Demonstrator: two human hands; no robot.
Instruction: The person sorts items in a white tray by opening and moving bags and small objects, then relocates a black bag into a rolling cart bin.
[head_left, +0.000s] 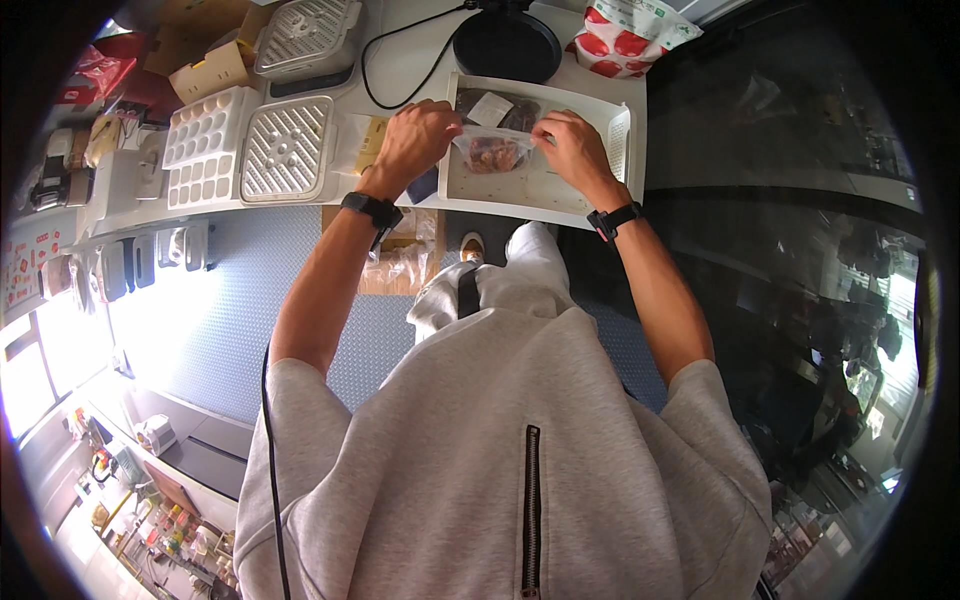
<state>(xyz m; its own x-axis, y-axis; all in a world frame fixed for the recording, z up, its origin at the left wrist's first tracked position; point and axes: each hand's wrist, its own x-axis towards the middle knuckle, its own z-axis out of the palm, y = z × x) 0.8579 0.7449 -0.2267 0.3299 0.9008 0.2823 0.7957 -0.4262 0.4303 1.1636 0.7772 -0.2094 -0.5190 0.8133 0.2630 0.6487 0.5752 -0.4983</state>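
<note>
A clear plastic bag (493, 155) with reddish-brown food in it hangs between my two hands over a white plastic bin (559, 193). My left hand (421, 135) pinches the bag's upper left corner. At the opposite corner, the fingers of my right hand (571, 146) are closed on the bag's top edge. Behind it in the bin lies another bag (519, 115) of dark contents, bearing a white label (489, 109). What the dark contents are, I cannot tell.
Left of the bin are a yellow packet (370, 142), a slotted-lid container (289, 150) and white egg trays (201, 146). A round black pan (507, 46) and a red-and-white bag (626, 37) stand behind. A glossy dark panel (750, 150) rises on the right. Below sits a cardboard box (401, 262).
</note>
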